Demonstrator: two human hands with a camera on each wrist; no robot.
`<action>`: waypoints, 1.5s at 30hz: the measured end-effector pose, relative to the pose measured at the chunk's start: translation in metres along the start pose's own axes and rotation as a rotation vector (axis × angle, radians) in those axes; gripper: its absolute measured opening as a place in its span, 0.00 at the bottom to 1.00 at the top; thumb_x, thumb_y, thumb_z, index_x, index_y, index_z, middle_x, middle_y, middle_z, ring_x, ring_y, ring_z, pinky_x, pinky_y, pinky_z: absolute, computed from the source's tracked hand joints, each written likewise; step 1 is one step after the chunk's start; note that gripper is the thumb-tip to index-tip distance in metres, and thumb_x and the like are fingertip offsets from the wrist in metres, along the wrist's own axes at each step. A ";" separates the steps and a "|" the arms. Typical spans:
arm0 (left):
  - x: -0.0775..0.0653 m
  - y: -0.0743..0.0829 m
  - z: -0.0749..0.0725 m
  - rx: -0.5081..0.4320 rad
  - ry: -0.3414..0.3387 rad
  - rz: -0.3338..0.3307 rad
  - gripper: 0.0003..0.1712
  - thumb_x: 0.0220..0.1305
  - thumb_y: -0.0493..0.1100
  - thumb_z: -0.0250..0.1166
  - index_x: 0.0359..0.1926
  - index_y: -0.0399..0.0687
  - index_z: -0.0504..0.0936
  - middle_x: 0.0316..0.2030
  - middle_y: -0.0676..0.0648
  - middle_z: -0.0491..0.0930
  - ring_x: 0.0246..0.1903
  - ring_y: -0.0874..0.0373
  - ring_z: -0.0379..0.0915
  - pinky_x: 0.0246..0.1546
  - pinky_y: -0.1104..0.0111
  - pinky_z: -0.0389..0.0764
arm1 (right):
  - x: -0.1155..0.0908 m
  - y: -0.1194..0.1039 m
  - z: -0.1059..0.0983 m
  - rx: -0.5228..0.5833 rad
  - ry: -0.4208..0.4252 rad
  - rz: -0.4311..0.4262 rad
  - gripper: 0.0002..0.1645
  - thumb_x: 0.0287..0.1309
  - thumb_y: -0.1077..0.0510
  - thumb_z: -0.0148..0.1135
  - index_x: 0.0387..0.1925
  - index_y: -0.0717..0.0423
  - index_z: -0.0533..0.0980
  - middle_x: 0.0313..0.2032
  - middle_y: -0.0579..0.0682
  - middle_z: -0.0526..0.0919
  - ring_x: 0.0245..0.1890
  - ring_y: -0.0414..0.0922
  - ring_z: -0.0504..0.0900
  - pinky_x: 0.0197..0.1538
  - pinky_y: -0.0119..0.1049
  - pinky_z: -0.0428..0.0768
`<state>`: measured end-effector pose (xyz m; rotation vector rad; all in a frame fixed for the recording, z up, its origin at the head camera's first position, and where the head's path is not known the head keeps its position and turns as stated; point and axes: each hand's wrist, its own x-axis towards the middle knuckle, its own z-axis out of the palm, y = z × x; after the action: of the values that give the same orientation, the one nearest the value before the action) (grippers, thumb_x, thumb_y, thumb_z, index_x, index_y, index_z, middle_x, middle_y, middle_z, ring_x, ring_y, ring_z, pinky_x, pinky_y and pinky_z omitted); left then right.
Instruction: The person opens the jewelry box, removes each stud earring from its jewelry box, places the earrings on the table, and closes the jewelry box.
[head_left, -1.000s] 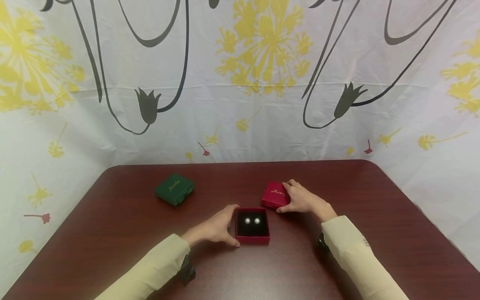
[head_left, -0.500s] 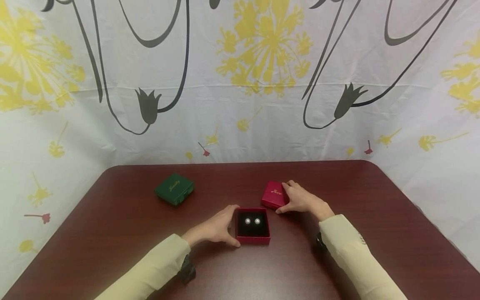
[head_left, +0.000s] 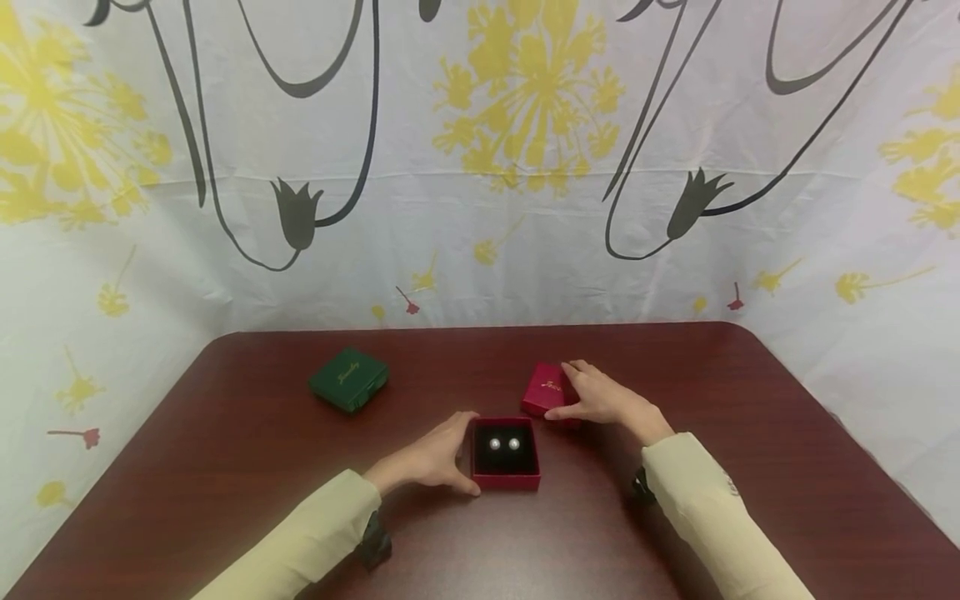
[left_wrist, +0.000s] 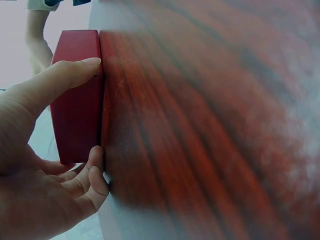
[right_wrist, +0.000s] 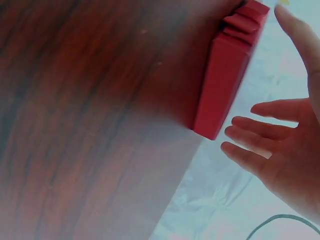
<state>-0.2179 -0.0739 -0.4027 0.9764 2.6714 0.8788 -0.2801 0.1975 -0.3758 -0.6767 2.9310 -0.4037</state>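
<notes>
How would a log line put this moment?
left hand: grips open red box | pearly studs: two, inside | right hand: fingers spread at lettered red item, contact unclear | green box: closed, far left

Bench (head_left: 555,542): dark red-brown, streaked wood grain, far corners rounded, a glossy patch of light near the front. Three items directly on it. Green jewelry box (head_left: 349,380), gold script on top, lying askew, far left. Closed red jewelry box (head_left: 542,390), gold script too, right of centre. Open red jewelry box (head_left: 506,482), nearer the front, roughly square to the edge.
</notes>
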 end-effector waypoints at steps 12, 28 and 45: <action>-0.001 -0.002 0.000 -0.022 0.011 0.044 0.52 0.33 0.45 0.76 0.56 0.28 0.57 0.48 0.39 0.65 0.38 0.53 0.65 0.40 0.67 0.72 | -0.012 -0.018 -0.011 -0.026 0.126 -0.169 0.37 0.47 0.50 0.64 0.53 0.71 0.66 0.50 0.65 0.70 0.47 0.56 0.72 0.47 0.46 0.74; 0.000 0.000 0.000 -0.029 -0.005 0.001 0.53 0.32 0.45 0.76 0.58 0.31 0.57 0.50 0.41 0.65 0.38 0.55 0.66 0.38 0.69 0.72 | -0.022 -0.045 0.003 0.005 0.170 -0.317 0.30 0.49 0.52 0.64 0.51 0.65 0.69 0.45 0.56 0.75 0.44 0.48 0.75 0.45 0.41 0.76; 0.000 -0.001 -0.001 -0.021 -0.008 0.026 0.53 0.32 0.45 0.76 0.58 0.31 0.57 0.51 0.41 0.65 0.47 0.53 0.64 0.49 0.61 0.68 | -0.029 -0.069 0.020 -0.073 0.221 -0.473 0.25 0.47 0.52 0.64 0.45 0.63 0.74 0.41 0.52 0.75 0.40 0.44 0.75 0.45 0.36 0.76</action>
<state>-0.2192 -0.0751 -0.4027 1.0103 2.6433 0.9041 -0.2220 0.1455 -0.3746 -1.4306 2.9729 -0.4351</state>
